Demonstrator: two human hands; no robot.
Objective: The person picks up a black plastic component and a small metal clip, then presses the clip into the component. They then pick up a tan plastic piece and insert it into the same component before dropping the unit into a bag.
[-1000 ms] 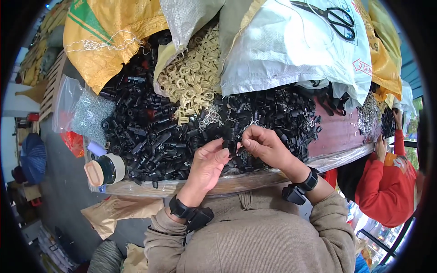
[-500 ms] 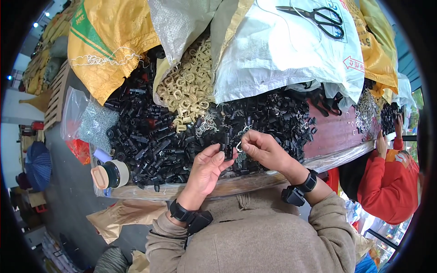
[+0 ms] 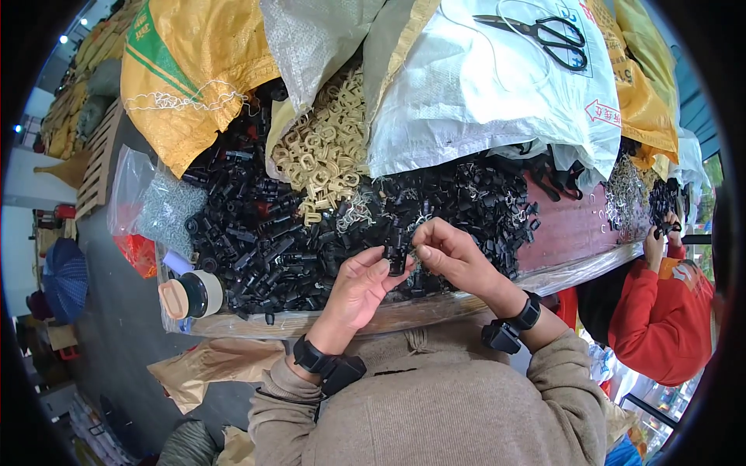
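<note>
My left hand [image 3: 356,293] grips a small black plastic part [image 3: 398,252] upright between thumb and fingers, just above the near edge of the table. Against that part's right side, my right hand [image 3: 460,260] has thumb and index finger pinched together on a small silver metal hook, now mostly hidden by the fingertips. Beneath and beyond both hands spreads a heap of black plastic parts [image 3: 252,260]. A cluster of silver metal hooks [image 3: 355,215] lies on it, beside a pile of beige plastic loops [image 3: 322,151] spilling from a sack.
Scissors [image 3: 540,33] rest on a white woven sack [image 3: 482,101] at the back. Left stand a lidded jar [image 3: 206,293] and a clear bag of small metal pieces [image 3: 171,210]. A yellow sack [image 3: 194,70] overhangs the heap. A co-worker in red [image 3: 653,318] handles black parts at right.
My left hand and the black part have shifted slightly right. The hook, visible earlier in the gap between my hands, is now up against the part and largely covered.
</note>
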